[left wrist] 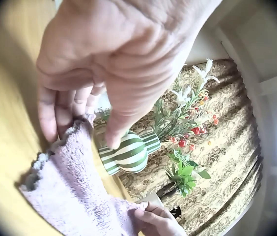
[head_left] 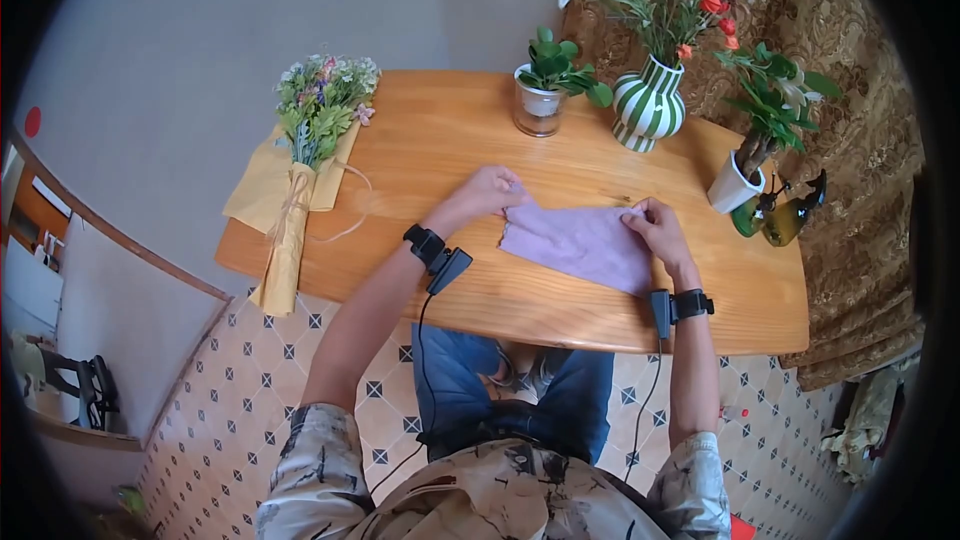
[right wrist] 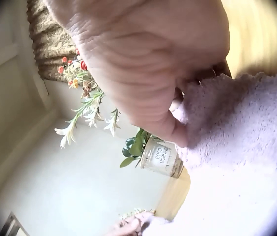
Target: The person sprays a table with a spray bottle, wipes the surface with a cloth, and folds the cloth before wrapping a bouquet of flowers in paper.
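Note:
A lilac cloth (head_left: pixel 582 243) with a fuzzy, ragged edge lies partly on the wooden table, its top corners raised. The left hand (head_left: pixel 487 192) holds its upper left corner; in the left wrist view this hand (left wrist: pixel 114 59) has its fingers behind the edge of the cloth (left wrist: pixel 74 172). At the upper right corner, the right hand (head_left: pixel 662 233) pinches the cloth between thumb and fingers. From the right wrist view, the right hand (right wrist: pixel 153 64) grips the cloth (right wrist: pixel 241 123) with the thumb on top, its fingertips mostly hidden.
Flowers wrapped in yellow paper (head_left: pixel 290 240) lie on the table's left side. Toward the back stand a potted plant in a glass (head_left: pixel 540 105) and a green-striped vase (head_left: pixel 648 105) of flowers. A white pot (head_left: pixel 735 185) and dark glass ornaments (head_left: pixel 783 220) are at the right.

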